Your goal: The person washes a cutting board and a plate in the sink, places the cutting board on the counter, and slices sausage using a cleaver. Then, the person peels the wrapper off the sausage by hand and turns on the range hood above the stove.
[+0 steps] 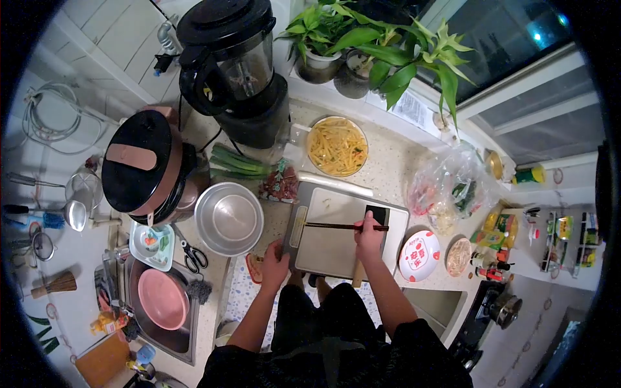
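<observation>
My right hand [369,241] is closed around dark chopsticks [333,226], which lie level above the cutting board [330,249]. Beneath that hand, a cleaver with a dark blade [378,215] and a wooden handle [358,274] rests on the board's right side. My left hand [276,264] is at the counter's front edge, by the board's lower left corner, fingers loosely apart and holding nothing I can see. A plate of yellow strips [337,146] with green and red bits stands behind the board. Left of the board is a steel bowl [229,218].
Green onions [236,161] and a bag of reddish food [281,183] lie behind the bowl. To the right are a white-and-red lid-like dish [419,256] and plastic bags [453,187]. Scissors [192,256] lie near the sink, which holds a pink basin [163,299]. A blender [236,71] stands behind.
</observation>
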`<move>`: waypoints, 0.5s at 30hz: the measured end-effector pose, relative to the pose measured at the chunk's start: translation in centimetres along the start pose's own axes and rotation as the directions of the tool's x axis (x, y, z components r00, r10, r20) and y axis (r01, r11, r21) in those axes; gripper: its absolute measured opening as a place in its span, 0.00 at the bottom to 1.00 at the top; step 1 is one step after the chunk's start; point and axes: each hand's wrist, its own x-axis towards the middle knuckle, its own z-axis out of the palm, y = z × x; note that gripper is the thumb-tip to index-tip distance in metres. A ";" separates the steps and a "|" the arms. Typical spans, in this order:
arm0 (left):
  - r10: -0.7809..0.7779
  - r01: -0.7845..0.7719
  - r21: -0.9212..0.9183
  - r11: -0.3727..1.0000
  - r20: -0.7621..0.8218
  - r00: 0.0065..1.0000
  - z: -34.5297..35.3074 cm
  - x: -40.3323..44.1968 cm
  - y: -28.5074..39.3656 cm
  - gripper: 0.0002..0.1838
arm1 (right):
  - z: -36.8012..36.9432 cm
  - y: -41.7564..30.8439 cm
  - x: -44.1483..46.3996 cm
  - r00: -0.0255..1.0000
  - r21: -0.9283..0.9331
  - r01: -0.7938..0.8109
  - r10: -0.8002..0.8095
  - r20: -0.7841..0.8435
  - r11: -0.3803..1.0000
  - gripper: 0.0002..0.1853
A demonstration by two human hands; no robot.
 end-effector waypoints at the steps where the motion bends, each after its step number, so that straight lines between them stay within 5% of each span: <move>1: -0.018 0.019 -0.047 0.999 0.018 1.000 0.0 0.1 0.2 0.25 | -0.5 -0.3 0.1 0.997 0.040 -0.068 0.070 -0.035 0.997 0.22; 8: -0.075 0.084 -0.127 0.988 0.073 0.995 -0.3 0.2 0.6 0.24 | -5.5 -3.6 1.5 0.954 0.406 -0.300 0.284 0.099 0.863 0.25; 11: -0.054 0.060 -0.106 0.993 0.056 0.997 0.1 0.8 -0.6 0.25 | -4.9 -6.7 1.2 0.974 0.449 -0.221 0.222 0.051 0.866 0.24; 15: -0.034 0.041 -0.151 0.988 0.053 0.998 0.6 1.3 -0.8 0.27 | -2.9 -8.3 4.7 0.997 0.489 0.057 -0.072 0.013 0.870 0.23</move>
